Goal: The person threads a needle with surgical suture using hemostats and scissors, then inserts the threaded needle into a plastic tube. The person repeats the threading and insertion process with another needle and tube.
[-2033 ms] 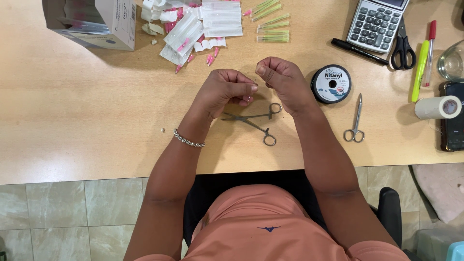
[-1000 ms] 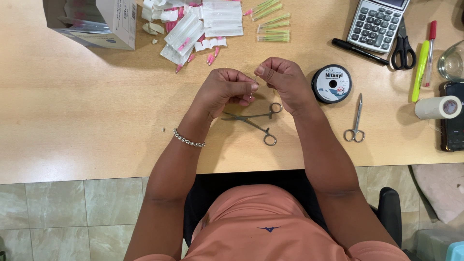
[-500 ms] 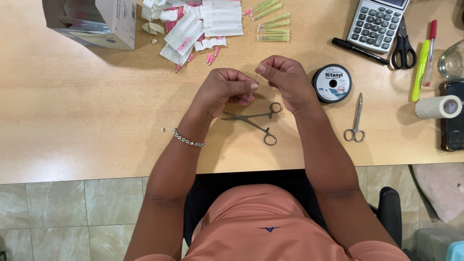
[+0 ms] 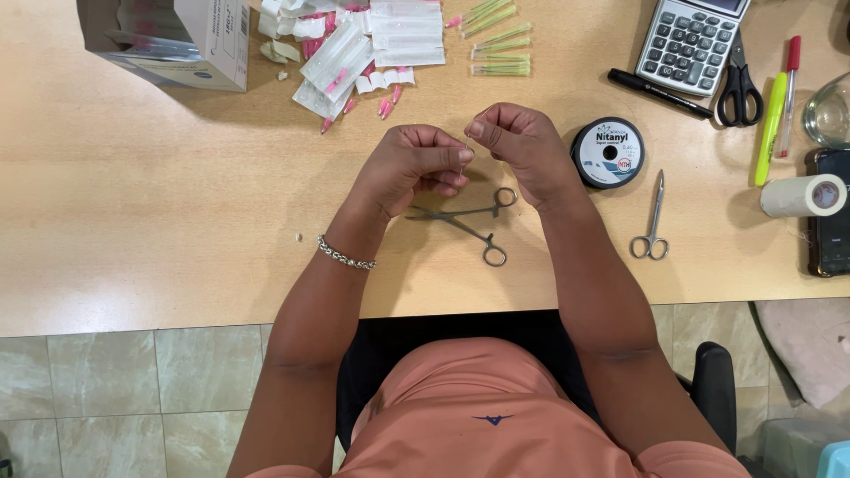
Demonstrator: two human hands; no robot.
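My left hand (image 4: 412,164) and my right hand (image 4: 522,146) are held close together above the wooden desk (image 4: 177,221), fingertips almost touching. Between them stands a thin needle (image 4: 467,152), pinched by the fingers of both hands; any thread on it is too fine to see. Open metal forceps (image 4: 469,223) lie on the desk right under my hands. A black spool of thread (image 4: 607,152) sits just right of my right hand. Small metal scissors (image 4: 652,219) lie below the spool.
An open cardboard box (image 4: 168,40) stands at the back left, next to torn white wrappers with pink caps (image 4: 354,53) and green-hubbed needles (image 4: 500,49). At the right are a calculator (image 4: 692,40), black marker (image 4: 660,93), black scissors (image 4: 738,84), pens (image 4: 777,106), tape roll (image 4: 804,195), glass (image 4: 828,111) and phone (image 4: 832,212).
My hands stay together at the same spot; only the fingers shift slightly around the needle.
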